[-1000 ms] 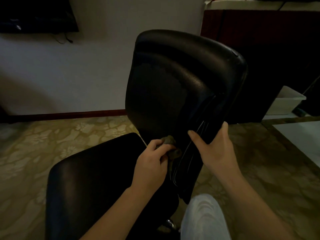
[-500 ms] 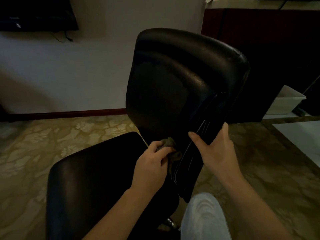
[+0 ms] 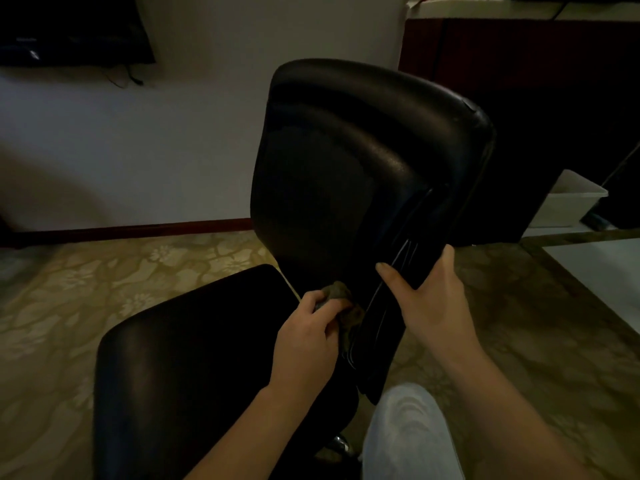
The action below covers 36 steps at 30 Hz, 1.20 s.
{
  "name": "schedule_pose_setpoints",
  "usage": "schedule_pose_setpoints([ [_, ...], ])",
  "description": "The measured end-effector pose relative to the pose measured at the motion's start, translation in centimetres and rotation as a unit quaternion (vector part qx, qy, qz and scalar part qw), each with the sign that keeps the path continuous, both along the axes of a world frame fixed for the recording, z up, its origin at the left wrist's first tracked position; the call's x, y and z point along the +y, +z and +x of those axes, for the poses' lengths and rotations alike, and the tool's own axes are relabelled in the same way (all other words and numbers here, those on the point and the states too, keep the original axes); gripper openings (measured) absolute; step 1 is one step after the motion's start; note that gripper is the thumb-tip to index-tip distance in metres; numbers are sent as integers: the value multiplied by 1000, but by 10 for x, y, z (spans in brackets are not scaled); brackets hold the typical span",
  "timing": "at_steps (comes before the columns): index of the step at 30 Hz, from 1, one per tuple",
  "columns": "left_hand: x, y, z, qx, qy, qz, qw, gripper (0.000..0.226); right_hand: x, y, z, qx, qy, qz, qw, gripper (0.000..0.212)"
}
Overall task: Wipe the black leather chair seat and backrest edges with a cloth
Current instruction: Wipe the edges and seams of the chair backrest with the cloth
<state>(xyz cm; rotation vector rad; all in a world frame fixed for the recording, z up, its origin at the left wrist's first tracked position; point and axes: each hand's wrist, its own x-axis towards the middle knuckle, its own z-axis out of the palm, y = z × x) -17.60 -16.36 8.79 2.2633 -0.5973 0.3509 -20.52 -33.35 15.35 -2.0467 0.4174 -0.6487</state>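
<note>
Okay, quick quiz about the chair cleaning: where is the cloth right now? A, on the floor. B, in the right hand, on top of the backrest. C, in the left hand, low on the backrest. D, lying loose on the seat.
C: the left hand grips the cloth against the lower part of the backrest, just above the seat, while the right hand holds the backrest's side edge.
</note>
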Motion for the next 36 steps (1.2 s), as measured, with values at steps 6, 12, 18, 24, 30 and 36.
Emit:
schedule_pose_setpoints([
  [6,1,11,1,-7,2,-45,999,33,4,-2,-2,8,13,12,1000,55],
  [12,-19,16,1,0,3,-82,997,35,2,-4,-3,16,7,20,1000,57],
  [18,-4,-15,-9,33,14,-37,999,30,6,-5,-5,9,1,30,1000,55],
  [24,4,-10,-10,36,26,-71,996,34,9,-8,-4,9,4,44,999,58],
  [30,-14,10,-4,17,10,-91,996,37,9,-5,-5,26,-5,33,999,56],
  [36,1,-6,-6,48,6,-3,999,31,10,-6,-6,28,-5,47,998,52],
])
